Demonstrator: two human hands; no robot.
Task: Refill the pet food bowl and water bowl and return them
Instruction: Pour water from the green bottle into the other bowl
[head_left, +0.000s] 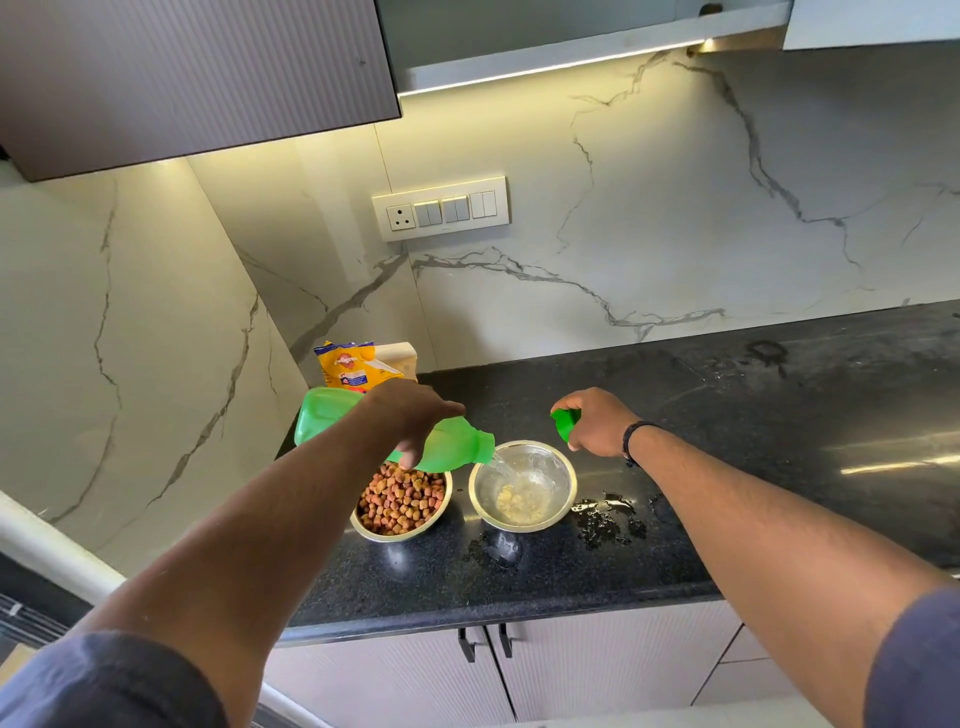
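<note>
A: What's the left hand (410, 415) doing?
B: Its fingers are wrapped over a green bottle (447, 447), tipped on its side with the mouth to the right. Water runs from the mouth into the steel water bowl (522, 486), which is partly filled.

A: And the right hand (597, 421)?
B: Curled closed round the green cap (565, 422), held just above and behind the water bowl's far right rim.

A: Where's the food?
B: The food bowl (401, 501) stands on the black bench (727, 415) just left of the water bowl, full of brown kibble and partly under the bottle. The yellow food bag (353, 366) stands in the back corner against the wall.

A: Any mess?
B: Wet patches (608, 517) on the bench, right of and in front of the water bowl
</note>
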